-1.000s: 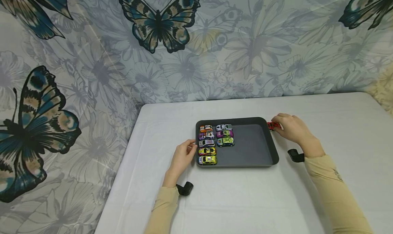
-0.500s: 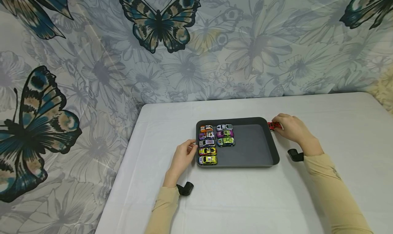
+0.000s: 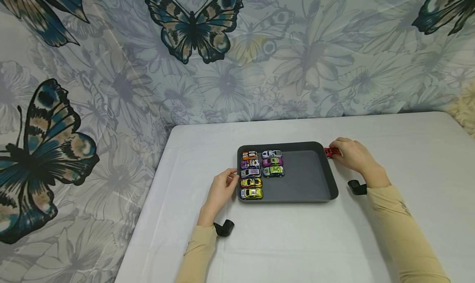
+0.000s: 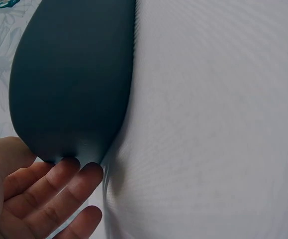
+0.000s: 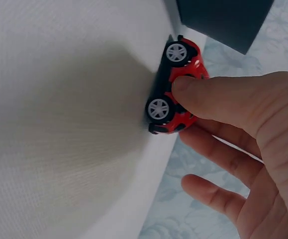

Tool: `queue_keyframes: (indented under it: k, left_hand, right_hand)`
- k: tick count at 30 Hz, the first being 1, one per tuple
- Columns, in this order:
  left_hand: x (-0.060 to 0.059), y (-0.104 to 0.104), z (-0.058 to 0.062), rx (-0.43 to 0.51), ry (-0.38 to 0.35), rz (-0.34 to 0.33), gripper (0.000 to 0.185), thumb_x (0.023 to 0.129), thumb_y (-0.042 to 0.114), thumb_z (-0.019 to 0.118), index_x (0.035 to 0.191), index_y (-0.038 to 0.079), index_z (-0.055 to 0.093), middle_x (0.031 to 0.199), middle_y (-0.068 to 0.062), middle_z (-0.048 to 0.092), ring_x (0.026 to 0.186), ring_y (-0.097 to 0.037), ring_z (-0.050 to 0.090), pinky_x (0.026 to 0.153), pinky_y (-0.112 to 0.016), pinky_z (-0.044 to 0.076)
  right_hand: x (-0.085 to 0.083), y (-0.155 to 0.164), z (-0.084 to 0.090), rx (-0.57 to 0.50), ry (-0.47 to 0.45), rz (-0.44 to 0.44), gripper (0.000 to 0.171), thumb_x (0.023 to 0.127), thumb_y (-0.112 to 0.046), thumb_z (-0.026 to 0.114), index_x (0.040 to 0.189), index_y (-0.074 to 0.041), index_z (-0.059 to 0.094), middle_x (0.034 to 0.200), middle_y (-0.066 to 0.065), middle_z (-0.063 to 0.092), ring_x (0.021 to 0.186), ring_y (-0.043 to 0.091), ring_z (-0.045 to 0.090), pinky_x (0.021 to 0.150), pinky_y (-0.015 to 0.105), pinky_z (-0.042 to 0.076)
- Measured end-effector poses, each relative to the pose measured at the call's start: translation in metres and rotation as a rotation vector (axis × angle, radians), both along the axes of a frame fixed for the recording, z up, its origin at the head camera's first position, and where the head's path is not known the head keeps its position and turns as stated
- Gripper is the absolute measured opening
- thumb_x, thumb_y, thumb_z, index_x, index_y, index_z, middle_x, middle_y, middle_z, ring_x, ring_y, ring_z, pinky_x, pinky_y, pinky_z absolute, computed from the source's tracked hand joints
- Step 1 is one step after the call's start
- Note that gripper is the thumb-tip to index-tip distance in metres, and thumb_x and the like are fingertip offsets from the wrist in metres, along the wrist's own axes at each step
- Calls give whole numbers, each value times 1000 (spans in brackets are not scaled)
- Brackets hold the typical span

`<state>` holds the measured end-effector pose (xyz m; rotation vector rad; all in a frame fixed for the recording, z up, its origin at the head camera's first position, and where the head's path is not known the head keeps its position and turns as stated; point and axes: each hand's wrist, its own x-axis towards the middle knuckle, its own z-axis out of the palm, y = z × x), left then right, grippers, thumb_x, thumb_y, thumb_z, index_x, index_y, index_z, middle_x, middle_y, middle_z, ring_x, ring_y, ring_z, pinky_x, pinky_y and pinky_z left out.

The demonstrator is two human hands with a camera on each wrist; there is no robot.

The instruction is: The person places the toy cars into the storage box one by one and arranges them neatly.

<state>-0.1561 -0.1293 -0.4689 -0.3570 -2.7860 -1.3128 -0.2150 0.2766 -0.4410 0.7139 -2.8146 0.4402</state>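
My right hand pinches a red toy car by its sides, between thumb and fingers. The car is just outside the right end of a dark grey tray, its wheels close to the white cloth; whether they touch it I cannot tell. At the tray's left end my left hand has its fingertips against the outer wall, fingers only loosely bent. Inside the tray, several toy cars form a column along the left wall, and three more cars make a second column beside them.
The table has a white cloth over it. Behind and to the left hangs a grey floral cloth with large printed butterflies. Each wrist wears a black camera. A fluffy cream item sits at the far right edge.
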Motion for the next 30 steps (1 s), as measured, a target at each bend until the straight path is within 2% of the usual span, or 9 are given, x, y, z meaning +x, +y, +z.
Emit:
queue_keyframes:
  k: [4,11,17,30]
  left_hand:
    - [0,1,0,-4,-4,1,28,93,15,55,116,0,61,89,-6,64,66,-8,57,57,-21,47]
    - [0,1,0,-10,-2,-1,28,94,16,55,116,1,61,89,-6,64,66,-8,57,57,-21,47]
    - [-1,1,-2,-9,8,1,27,93,16,56,115,1,61,88,-6,65,67,-8,58,59,-21,48]
    - [0,0,1,-5,-10,6,28,94,15,55,117,1,61,90,-6,64,68,-9,58,59,-22,48]
  right_hand:
    - [0,0,0,6,-15,-8,22,73,5,69,94,6,65,91,19,62,79,36,59,67,51,45]
    - [-1,2,-3,4,27,3,22,70,5,71,91,5,65,87,16,62,77,34,59,64,51,45]
    - [-1,4,-5,11,27,4,21,70,5,73,90,4,65,86,15,62,77,33,59,63,50,45]
    - [0,8,2,25,28,-14,22,69,3,74,89,4,65,85,16,62,75,33,59,62,52,44]
